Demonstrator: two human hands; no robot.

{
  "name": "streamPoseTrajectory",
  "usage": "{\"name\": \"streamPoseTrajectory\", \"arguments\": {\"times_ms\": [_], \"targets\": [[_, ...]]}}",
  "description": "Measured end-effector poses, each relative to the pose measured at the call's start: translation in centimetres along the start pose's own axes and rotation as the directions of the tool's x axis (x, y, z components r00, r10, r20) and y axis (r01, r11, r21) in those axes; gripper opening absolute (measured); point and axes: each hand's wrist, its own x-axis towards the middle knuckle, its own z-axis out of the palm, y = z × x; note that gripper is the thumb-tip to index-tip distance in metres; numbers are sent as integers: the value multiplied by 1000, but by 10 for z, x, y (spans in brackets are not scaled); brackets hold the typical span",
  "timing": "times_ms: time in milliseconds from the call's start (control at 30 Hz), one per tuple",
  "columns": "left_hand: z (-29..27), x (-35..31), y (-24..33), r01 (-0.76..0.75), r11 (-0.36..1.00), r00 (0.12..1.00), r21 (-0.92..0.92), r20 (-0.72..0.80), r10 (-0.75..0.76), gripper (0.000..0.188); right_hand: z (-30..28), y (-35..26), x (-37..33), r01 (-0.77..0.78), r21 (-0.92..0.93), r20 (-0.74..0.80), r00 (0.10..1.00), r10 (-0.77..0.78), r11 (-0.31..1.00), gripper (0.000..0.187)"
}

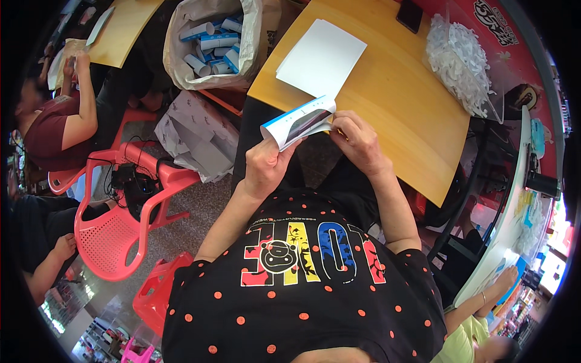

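Just off the near edge of the wooden table (393, 115), both hands are holding a white-and-blue carton (298, 121) in the air. The left hand (266, 164) is pinching its lower end; the right hand (357, 140) is pinching its right end. White sheets (321, 57) are lying on the table beyond it.

People are sitting in what looks like a small shop turned packing workshop: wooden table (393, 85), red plastic chairs (115, 230), a sack of folded cartons (212, 42), shelves of goods (538, 266).
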Motion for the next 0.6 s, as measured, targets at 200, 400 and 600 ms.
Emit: {"name": "streamPoseTrajectory", "arguments": {"times_ms": [200, 400, 600], "targets": [[-1, 1, 0, -6, 1000, 1000, -10, -11, 6, 20, 0, 5, -6, -155, 96, 62, 987, 149, 983, 18], [-6, 4, 3, -59, 997, 998, 39, 11, 59, 19, -20, 12, 1, -666, 479, 302, 736, 605, 572, 13], [-10, 4, 5, -87, 995, 994, 57, 68, 83, 20, -27, 17, 8, -725, 363, 529, 678, 511, 586, 18]]}}
